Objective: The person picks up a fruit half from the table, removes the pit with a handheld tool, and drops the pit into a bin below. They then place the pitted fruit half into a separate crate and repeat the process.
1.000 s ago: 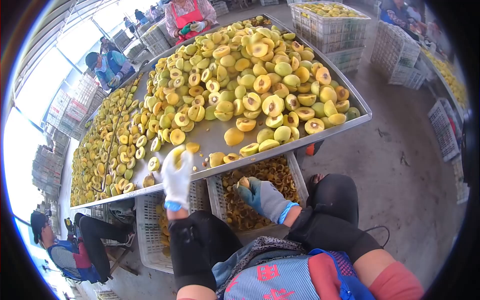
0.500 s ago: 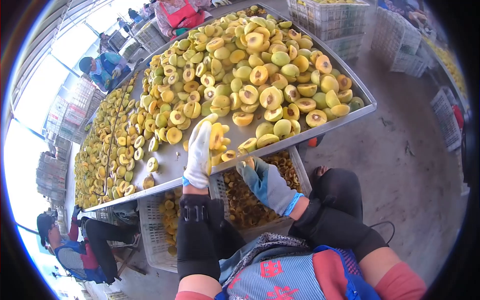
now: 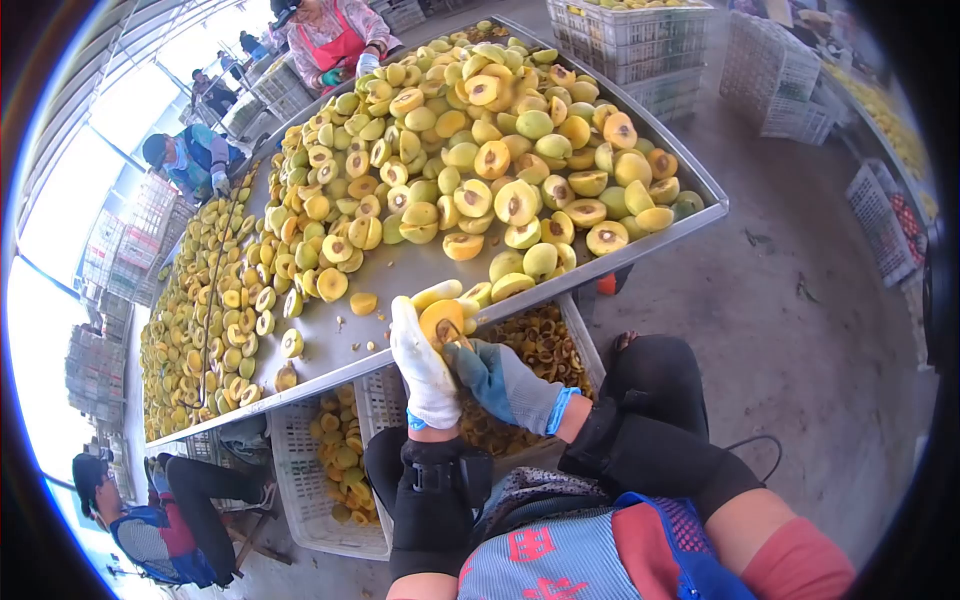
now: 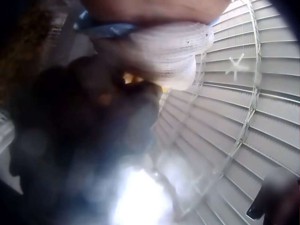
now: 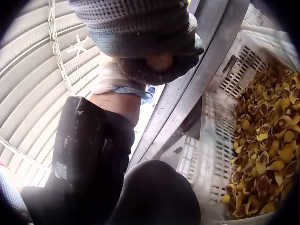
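In the head view my left hand (image 3: 425,365), in a white glove, holds a yellow peach half (image 3: 442,322) at the near edge of the metal table (image 3: 350,352). Its cut face is turned up and towards the right. My right hand (image 3: 508,383), in a grey-and-blue glove, is right up against that half, fingers curled. From its fist, in the right wrist view, shows the rounded tan end (image 5: 161,62) of a small object; I cannot tell what it is. The left wrist view is mostly dark and blurred, with the white glove at the top.
Many peach halves (image 3: 515,202) are heaped on the table. Below its edge stand a crate of brownish fruit scraps (image 5: 269,154) and a white crate (image 3: 300,480) with yellow pieces. A person (image 3: 150,520) sits at left; others work across the table. Stacked crates (image 3: 630,45) stand behind.
My left hand came from over the table's edge, picked up peach pieces, and moved right and down to my right hand. The right hand rose from above the scrap crate and now meets it.
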{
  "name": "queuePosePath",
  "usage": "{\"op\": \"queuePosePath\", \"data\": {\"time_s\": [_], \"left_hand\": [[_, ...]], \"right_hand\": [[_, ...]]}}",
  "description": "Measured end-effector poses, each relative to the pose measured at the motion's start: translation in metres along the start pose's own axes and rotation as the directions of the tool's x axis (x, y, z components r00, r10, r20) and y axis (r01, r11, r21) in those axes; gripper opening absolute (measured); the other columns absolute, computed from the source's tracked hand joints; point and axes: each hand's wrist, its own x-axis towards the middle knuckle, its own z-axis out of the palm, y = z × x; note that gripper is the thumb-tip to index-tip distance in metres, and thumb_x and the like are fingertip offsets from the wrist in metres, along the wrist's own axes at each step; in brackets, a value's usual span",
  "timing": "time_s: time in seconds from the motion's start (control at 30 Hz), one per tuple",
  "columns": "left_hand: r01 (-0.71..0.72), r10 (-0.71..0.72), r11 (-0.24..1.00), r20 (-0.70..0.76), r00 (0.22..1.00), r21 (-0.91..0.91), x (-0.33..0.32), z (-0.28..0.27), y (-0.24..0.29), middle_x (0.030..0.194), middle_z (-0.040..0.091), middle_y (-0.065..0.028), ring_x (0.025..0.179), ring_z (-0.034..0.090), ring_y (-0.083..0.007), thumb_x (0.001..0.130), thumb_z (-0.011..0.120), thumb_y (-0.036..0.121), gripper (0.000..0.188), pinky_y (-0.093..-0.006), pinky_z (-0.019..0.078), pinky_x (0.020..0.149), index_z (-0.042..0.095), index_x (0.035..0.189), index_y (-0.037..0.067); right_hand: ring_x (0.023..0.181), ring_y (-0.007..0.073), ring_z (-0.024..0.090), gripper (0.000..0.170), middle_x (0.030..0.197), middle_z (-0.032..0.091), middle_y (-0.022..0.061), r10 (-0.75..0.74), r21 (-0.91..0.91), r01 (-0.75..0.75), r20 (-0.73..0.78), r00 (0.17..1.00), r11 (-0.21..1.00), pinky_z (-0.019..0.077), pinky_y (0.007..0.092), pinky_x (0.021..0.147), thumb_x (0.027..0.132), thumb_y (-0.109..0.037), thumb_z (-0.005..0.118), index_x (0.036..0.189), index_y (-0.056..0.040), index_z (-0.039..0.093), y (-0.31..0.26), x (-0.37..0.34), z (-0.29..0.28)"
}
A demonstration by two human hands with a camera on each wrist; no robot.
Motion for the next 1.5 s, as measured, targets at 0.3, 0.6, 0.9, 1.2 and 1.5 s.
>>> {"op": "queuePosePath", "data": {"time_s": [0.3, 0.6, 0.9, 1.2, 1.5], "left_hand": [[-0.024, 0.021, 0.999, 0.073, 0.997, 0.041, -0.009, 0.003, -0.005, 0.062, 0.063, -0.0149, 0.050, 0.059, -0.0232, 0.103, 0.039, 0.055, 0.063, -0.0319, 0.0501, 0.051, 0.064, 0.082, 0.002], [-0.045, 0.049, 0.997, 0.057, 0.997, -0.064, -0.021, -0.007, -0.012, 0.056, 0.059, -0.0158, 0.042, 0.050, -0.0218, 0.101, 0.038, 0.060, 0.062, -0.0292, 0.0417, 0.043, 0.059, 0.083, 0.005], [0.072, -0.077, 0.912, 0.004, 0.997, -0.404, -0.013, -0.040, 0.001, 0.058, 0.053, -0.0059, 0.040, 0.042, -0.0165, 0.099, 0.036, 0.064, 0.060, -0.0285, 0.0351, 0.035, 0.061, 0.100, 0.010], [0.001, 0.594, 0.518, -0.361, 0.719, 0.855, -0.032, -0.243, 0.049, 0.102, 0.072, -0.0150, 0.094, 0.067, -0.0218, 0.094, 0.063, 0.017, 0.028, -0.0340, 0.0514, 0.087, 0.069, 0.109, -0.006], [-0.370, 0.149, 0.194, 0.345, 0.927, 0.909, 0.075, -0.087, 0.008, 0.113, 0.069, -0.0172, 0.107, 0.065, -0.0319, 0.083, 0.070, 0.029, 0.041, -0.0384, 0.0499, 0.096, 0.067, 0.119, 0.007]], "right_hand": [[0.087, 0.0077, 0.054, 0.021, 0.094, 0.066, -0.0019, 0.033, -0.132, -0.003, 0.224, 0.974, 0.991, 0.0503, 0.0268, 0.074, 0.101, -0.019, 0.057, 0.108, -0.0040, 0.069, 0.023, 0.014, -0.034], [0.080, 0.0118, 0.055, 0.033, 0.087, 0.065, -0.0032, 0.255, -0.124, -0.225, 0.348, 0.902, 0.966, 0.0493, 0.0285, 0.073, 0.102, -0.033, 0.053, 0.108, -0.0061, 0.071, -0.014, -0.011, -0.025], [0.072, 0.0172, 0.054, 0.058, 0.074, 0.063, 0.0008, 0.198, -0.300, -0.069, 0.427, 0.882, 0.951, 0.0491, 0.0334, 0.074, 0.101, -0.057, 0.048, 0.102, -0.0057, 0.074, 0.057, -0.013, -0.011], [0.087, 0.0455, 0.065, 0.042, 0.090, 0.069, 0.0237, 0.055, -0.872, -0.023, 0.005, 0.998, 0.490, 0.0518, 0.0521, 0.074, 0.098, -0.046, 0.054, 0.100, -0.0067, 0.068, -0.007, -0.024, -0.022], [0.089, 0.0464, 0.064, 0.039, 0.090, 0.068, 0.0254, 0.039, -0.846, -0.075, -0.064, 0.997, 0.529, 0.0505, 0.0526, 0.075, 0.098, -0.043, 0.057, 0.103, -0.0059, 0.065, -0.016, -0.015, -0.022]]}}
